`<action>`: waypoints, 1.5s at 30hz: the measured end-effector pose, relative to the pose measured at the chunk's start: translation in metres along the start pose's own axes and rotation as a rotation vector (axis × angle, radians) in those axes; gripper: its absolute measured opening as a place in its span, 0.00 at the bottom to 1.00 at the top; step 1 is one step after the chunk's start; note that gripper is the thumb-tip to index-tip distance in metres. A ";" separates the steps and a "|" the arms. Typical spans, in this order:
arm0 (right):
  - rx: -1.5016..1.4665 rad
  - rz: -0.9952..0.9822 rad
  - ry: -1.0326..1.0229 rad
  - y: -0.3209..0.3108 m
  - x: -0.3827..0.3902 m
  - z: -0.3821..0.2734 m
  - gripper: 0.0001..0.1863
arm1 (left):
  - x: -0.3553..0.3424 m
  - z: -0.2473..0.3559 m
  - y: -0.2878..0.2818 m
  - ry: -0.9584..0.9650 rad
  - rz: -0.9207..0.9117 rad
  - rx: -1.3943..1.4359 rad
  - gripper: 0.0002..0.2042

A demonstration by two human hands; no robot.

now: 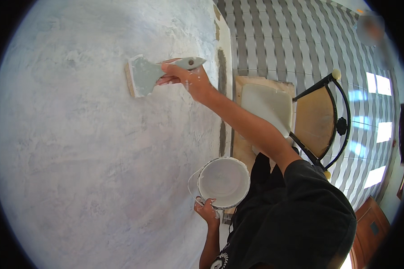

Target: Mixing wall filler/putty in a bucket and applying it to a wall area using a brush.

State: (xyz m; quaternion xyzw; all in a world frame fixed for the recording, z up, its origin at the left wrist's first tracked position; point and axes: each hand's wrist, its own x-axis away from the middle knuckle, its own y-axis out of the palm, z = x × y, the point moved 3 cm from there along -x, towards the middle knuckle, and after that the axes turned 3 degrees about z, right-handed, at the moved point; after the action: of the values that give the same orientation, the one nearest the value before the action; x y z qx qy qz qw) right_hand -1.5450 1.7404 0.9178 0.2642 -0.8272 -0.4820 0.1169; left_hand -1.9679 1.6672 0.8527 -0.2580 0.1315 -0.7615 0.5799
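My right hand [187, 80] is closed around the handle of a wide, flat paintbrush [149, 77]. The brush is pale grey-green, and its light bristle edge lies against a mottled white wall [98, 148]. White spatters mark the hand and wrist. Lower down, my left hand [207, 211] grips the rim of a white bucket [248, 188] beside its wire handle. Whitish paint coats the bucket's inside and lies at its bottom. The bucket is close to the wall, in front of my dark shirt.
A black-framed chair [341, 125] with a tan backrest and a pale seat [265, 107] stands just to the right, near my right arm. Beyond it stretches a grey-and-white patterned tile floor [296, 40]. Another person [373, 33] is at the upper right; a wooden door [370, 228] is at the lower right.
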 end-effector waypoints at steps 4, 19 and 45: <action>-0.001 -0.019 0.120 -0.043 0.018 0.046 0.17 | 0.003 0.000 -0.005 -0.042 0.042 0.020 0.09; 0.214 0.103 -0.028 0.004 0.095 0.043 0.10 | 0.005 -0.008 -0.022 0.193 0.095 -0.229 0.15; -0.037 0.317 0.037 0.019 0.117 0.062 0.12 | 0.001 -0.006 -0.027 0.083 0.082 -0.092 0.13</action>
State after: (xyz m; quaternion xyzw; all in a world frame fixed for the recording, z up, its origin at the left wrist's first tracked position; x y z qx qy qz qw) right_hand -1.6769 1.7293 0.8955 0.1370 -0.8472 -0.4676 0.2116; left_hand -1.9932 1.6735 0.8614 -0.2470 0.2005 -0.7402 0.5923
